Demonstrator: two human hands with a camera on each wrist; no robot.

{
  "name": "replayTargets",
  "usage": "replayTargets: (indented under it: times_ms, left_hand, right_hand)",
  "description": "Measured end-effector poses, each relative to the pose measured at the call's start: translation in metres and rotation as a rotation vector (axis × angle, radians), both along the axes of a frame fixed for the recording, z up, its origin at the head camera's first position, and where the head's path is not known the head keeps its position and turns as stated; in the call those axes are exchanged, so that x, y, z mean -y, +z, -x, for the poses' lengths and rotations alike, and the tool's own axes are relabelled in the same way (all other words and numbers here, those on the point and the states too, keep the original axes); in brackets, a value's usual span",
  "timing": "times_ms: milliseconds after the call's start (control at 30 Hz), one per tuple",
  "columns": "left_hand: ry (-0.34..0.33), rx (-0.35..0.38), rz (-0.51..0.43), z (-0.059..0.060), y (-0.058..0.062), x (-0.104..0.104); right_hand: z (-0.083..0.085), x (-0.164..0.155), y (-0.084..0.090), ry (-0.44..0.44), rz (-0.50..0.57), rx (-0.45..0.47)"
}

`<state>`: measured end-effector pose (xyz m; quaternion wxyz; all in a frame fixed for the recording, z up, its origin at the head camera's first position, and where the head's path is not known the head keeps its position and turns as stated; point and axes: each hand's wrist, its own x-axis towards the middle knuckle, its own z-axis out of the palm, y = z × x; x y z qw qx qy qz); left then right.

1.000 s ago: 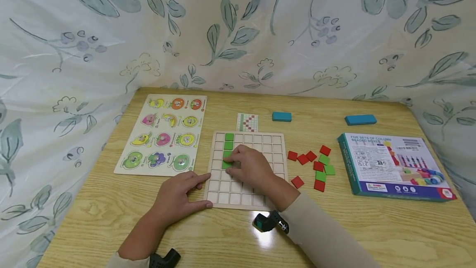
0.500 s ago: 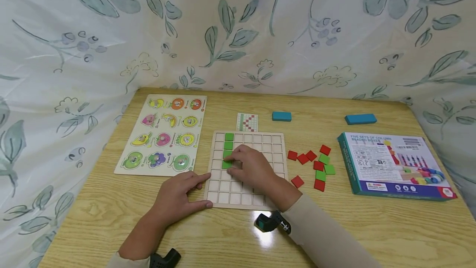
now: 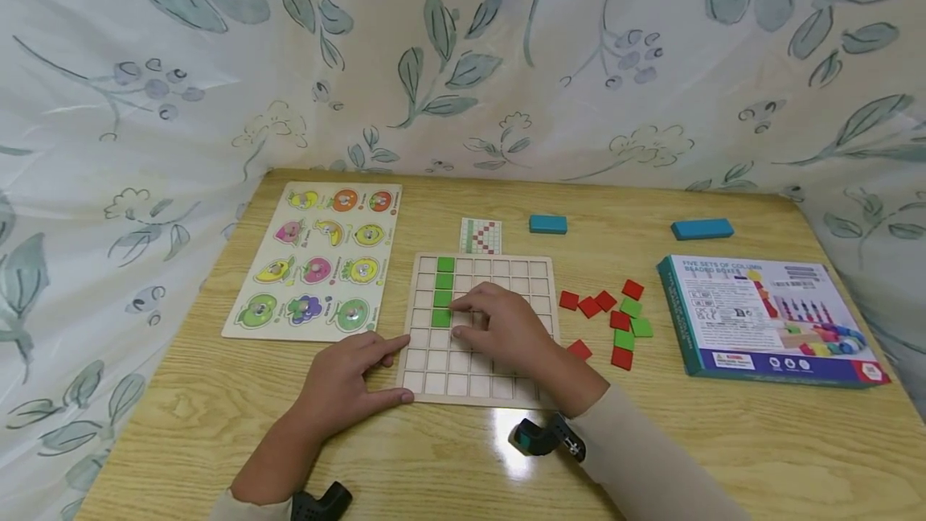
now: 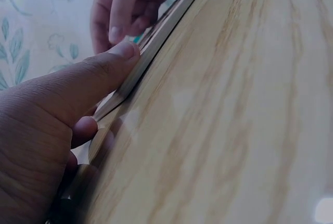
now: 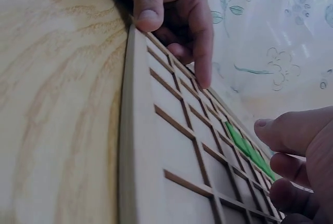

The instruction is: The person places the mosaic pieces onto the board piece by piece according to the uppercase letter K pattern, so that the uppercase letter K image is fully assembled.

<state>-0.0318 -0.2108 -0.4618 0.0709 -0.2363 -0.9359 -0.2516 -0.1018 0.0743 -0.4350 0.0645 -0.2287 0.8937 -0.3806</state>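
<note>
A wooden grid board (image 3: 531, 272) lies mid-table with a column of green tiles (image 3: 443, 292) in its second column from the left. My left hand (image 3: 354, 376) braces the board's near-left corner, thumb on the near edge and index finger along the left side. The left wrist view shows that thumb (image 4: 112, 60) pressed against the board's edge (image 4: 156, 41). My right hand (image 3: 499, 324) hovers over the board just right of the lowest green tile, fingers loosely curled and holding nothing. In the right wrist view its fingertips (image 5: 276, 130) hang above the cells near the green tiles (image 5: 247, 148).
Loose red and green tiles (image 3: 615, 320) lie right of the board. A pattern card (image 3: 481, 236) sits behind it, a fruit puzzle (image 3: 321, 260) to the left. Two blue blocks (image 3: 547, 224) (image 3: 702, 229) and a toy box (image 3: 767, 320) lie at the right. Leaf-printed cloth surrounds the table.
My right hand has lifted off the lowest green tile and drawn back to the right; the tile stays in its cell. The left hand has not moved.
</note>
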Motion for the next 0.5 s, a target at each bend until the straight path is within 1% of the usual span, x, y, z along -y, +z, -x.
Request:
replayTargets:
  times_ms: [133,300,500]
  left_hand:
    - [0.0,-0.003,0.002,0.0,0.0,0.0]
    - [-0.005,-0.006,-0.003,0.0,0.0,0.0]
    - [-0.013,-0.007,-0.005,0.0,-0.001,0.001]
  right_hand:
    - [-0.002,-0.009,0.004,0.002,0.032,-0.03]
    - [-0.006,-0.023,0.007,-0.014,0.038,-0.041]
    - [-0.011,-0.039,0.005,-0.036,0.049,-0.044]
